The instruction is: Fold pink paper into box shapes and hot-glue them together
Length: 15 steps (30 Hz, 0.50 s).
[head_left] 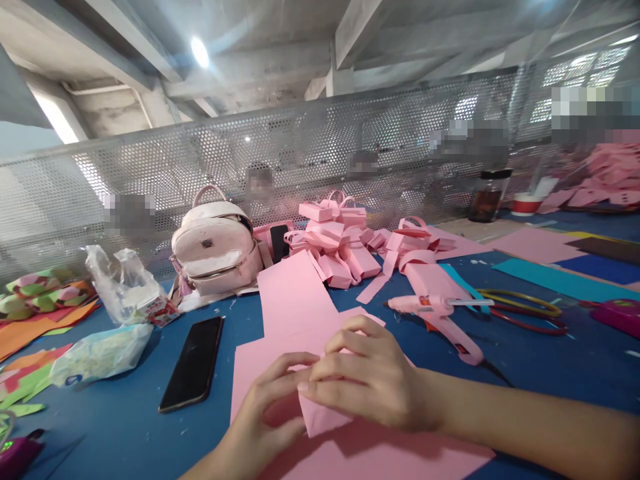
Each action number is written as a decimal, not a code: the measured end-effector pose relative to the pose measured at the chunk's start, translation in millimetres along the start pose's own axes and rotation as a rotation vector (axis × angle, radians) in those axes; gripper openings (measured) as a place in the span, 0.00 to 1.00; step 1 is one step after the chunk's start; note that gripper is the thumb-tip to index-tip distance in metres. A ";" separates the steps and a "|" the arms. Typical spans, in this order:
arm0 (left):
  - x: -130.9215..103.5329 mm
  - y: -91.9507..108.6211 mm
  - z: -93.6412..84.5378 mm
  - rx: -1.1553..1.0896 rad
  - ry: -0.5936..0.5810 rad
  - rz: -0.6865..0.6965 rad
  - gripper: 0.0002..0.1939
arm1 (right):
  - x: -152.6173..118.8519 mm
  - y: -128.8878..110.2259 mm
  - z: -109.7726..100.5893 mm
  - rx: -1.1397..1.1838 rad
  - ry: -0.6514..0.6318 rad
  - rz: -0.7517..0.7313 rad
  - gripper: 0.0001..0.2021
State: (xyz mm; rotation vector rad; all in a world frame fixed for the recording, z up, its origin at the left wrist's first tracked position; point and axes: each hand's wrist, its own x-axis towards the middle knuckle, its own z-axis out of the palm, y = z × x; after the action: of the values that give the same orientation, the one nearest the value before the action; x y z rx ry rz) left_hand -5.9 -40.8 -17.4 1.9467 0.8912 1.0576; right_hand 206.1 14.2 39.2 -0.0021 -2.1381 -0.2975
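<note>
A folded piece of pink paper (pixel 325 421), shaped like a small box, is between my two hands. My right hand (pixel 373 377) lies over its top with the fingers curled around it. From the left side, my left hand (pixel 270 407) grips the same piece with thumb and fingers, and its fingertips meet those of the right hand. Under both hands spread flat pink sheets (pixel 245 373); another pink sheet (pixel 295 293) reaches away from me. A pink glue gun (pixel 440 317) lies to the right of my right hand. Part of the folded paper is hidden by my fingers.
A black phone (pixel 193 363), a tissue pack (pixel 103 353) and a plastic bag (pixel 123 287) lie left on the blue table (pixel 170 440). Behind stand a pink backpack (pixel 217 247) and piled pink paper boxes (pixel 340 240). Red-yellow cords (pixel 525 310) lie right; a perforated metal screen (pixel 300 143) closes the back.
</note>
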 end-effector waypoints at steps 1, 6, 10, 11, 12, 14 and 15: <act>0.1 0.1 0.2 -0.002 -0.001 0.000 0.27 | 0.3 0.0 -0.1 0.004 -0.005 0.005 0.12; -0.1 0.1 0.4 -0.004 -0.005 -0.011 0.27 | 0.2 0.2 1.3 0.002 -0.015 0.010 0.12; -0.9 -1.1 -0.1 0.008 -0.006 -0.008 0.26 | -1.1 -0.4 2.4 -0.001 -0.012 0.015 0.14; -1.1 -1.2 -0.2 0.009 -0.007 -0.005 0.26 | -1.2 -0.8 2.2 -0.004 -0.012 0.014 0.14; -1.2 -1.1 -0.2 0.007 -0.007 -0.004 0.26 | -1.2 -1.1 1.9 -0.006 -0.013 0.013 0.14; -1.6 -0.2 -0.3 0.004 -0.010 -0.007 0.26 | -0.9 -1.7 0.9 -0.008 -0.017 0.015 0.14; -1.7 0.4 -0.4 0.005 -0.011 -0.011 0.26 | -0.8 -1.8 0.6 -0.006 -0.018 0.020 0.14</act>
State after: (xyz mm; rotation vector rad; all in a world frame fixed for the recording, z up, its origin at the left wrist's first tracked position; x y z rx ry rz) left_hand -6.9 -42.3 -17.5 1.9477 0.8979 1.0390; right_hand 205.8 12.6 37.9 -0.0297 -2.1535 -0.2936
